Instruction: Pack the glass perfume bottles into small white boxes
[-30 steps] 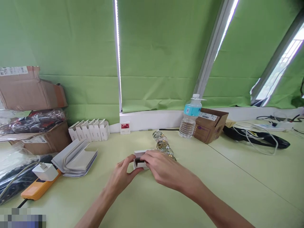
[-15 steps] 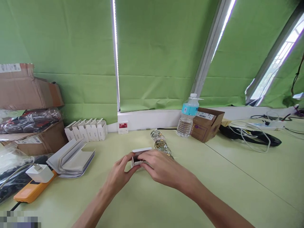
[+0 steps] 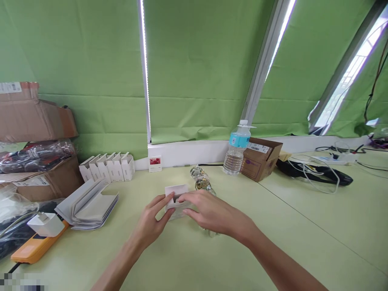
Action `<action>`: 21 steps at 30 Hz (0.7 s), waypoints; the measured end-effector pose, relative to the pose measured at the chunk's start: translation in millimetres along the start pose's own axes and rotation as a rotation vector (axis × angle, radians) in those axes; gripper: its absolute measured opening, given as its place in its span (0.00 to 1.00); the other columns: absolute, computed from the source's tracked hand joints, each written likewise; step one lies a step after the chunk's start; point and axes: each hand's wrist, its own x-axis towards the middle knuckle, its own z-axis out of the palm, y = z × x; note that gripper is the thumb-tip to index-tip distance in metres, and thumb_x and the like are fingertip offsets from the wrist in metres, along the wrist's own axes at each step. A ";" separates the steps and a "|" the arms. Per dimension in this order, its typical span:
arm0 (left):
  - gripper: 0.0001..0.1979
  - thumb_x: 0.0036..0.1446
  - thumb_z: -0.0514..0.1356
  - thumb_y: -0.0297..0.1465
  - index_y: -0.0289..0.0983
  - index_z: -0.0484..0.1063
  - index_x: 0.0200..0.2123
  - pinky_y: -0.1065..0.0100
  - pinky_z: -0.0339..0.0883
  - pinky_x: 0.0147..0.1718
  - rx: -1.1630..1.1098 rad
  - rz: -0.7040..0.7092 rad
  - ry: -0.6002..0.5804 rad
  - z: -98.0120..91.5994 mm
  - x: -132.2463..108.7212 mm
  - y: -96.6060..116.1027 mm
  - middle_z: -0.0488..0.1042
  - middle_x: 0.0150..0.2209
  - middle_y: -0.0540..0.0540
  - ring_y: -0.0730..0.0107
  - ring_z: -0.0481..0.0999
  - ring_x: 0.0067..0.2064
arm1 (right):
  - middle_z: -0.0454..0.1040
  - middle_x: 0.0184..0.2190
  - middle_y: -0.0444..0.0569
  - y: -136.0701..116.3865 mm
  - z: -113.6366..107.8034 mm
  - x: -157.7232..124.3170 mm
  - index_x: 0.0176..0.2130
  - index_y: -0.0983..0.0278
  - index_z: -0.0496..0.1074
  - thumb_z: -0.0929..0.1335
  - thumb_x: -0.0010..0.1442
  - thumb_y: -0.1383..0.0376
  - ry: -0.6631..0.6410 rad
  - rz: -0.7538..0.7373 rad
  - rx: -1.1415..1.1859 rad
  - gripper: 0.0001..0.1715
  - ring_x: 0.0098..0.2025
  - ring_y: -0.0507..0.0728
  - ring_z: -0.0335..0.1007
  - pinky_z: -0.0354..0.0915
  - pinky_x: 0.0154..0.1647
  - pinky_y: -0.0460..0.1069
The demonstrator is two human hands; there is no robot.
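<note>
My left hand [image 3: 153, 218] grips a small white cardboard box [image 3: 177, 189] by its left end, thumb below and fingers above. The box's upper flap stands up, and its dark opening faces me. Curled over the right end is my right hand [image 3: 209, 210], index finger at the opening and thumb lower; it hides part of the box. Some clear, shiny material shows under the box. Just behind my right hand runs a row of several round, clear-wrapped pieces with gold bits [image 3: 201, 180], its near part partly covered by the hand.
Several white boxes [image 3: 107, 167] stand in a row at the back left, near a card with a red picture [image 3: 155, 163]. Flattened white cartons [image 3: 91, 206] lie left, beside an orange power strip [image 3: 36, 246]. A water bottle [image 3: 236, 151] and brown carton [image 3: 260, 159] stand back right.
The box has tipped so its upper flap shows more. My right fingers have drawn back slightly from the opening, with thumb and index further apart. The whole view has shifted slightly.
</note>
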 end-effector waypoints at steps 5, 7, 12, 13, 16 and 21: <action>0.13 0.64 0.55 0.32 0.45 0.75 0.49 0.63 0.72 0.47 -0.054 -0.021 0.024 -1.4 2.2 6.5 0.75 0.50 0.43 0.61 0.75 0.51 | 0.77 0.42 0.49 -0.2 -3.5 5.4 0.46 0.60 0.74 0.59 0.67 0.68 0.098 -0.060 -0.044 0.17 0.45 0.58 0.72 0.63 0.45 0.51; 0.12 0.64 0.55 0.32 0.44 0.77 0.46 0.63 0.71 0.47 -0.095 -0.066 0.029 -0.8 3.8 9.8 0.76 0.50 0.44 0.61 0.75 0.51 | 0.76 0.41 0.49 -0.3 -2.4 8.9 0.45 0.62 0.73 0.58 0.67 0.70 0.178 -0.068 -0.122 0.17 0.42 0.56 0.72 0.62 0.43 0.50; 0.10 0.63 0.57 0.36 0.42 0.78 0.40 0.64 0.71 0.46 -0.247 -0.256 0.067 1.7 8.5 19.9 0.77 0.47 0.45 0.62 0.77 0.47 | 0.75 0.38 0.49 3.2 6.7 16.1 0.40 0.64 0.70 0.61 0.66 0.69 0.249 -0.023 -0.337 0.09 0.37 0.57 0.72 0.60 0.33 0.50; 0.10 0.62 0.57 0.36 0.41 0.78 0.40 0.65 0.71 0.45 -0.288 -0.297 0.077 2.4 9.1 21.2 0.78 0.46 0.45 0.62 0.77 0.46 | 0.75 0.37 0.49 4.1 8.9 17.2 0.39 0.64 0.69 0.61 0.66 0.69 0.250 -0.009 -0.361 0.09 0.36 0.57 0.72 0.59 0.32 0.50; 0.10 0.61 0.58 0.37 0.39 0.74 0.41 0.65 0.72 0.42 -0.419 -0.387 0.113 5.3 9.6 22.4 0.79 0.42 0.45 0.62 0.78 0.44 | 0.74 0.37 0.49 5.4 14.5 20.0 0.40 0.64 0.66 0.60 0.66 0.70 0.273 0.039 -0.384 0.06 0.34 0.57 0.71 0.58 0.29 0.49; 0.10 0.58 0.60 0.36 0.41 0.65 0.41 0.67 0.69 0.41 -0.459 -0.427 0.194 8.8 9.8 23.4 0.78 0.38 0.48 0.66 0.77 0.41 | 0.72 0.45 0.52 4.1 19.0 21.7 0.52 0.63 0.60 0.63 0.64 0.68 0.336 0.086 -0.356 0.16 0.42 0.60 0.70 0.61 0.30 0.50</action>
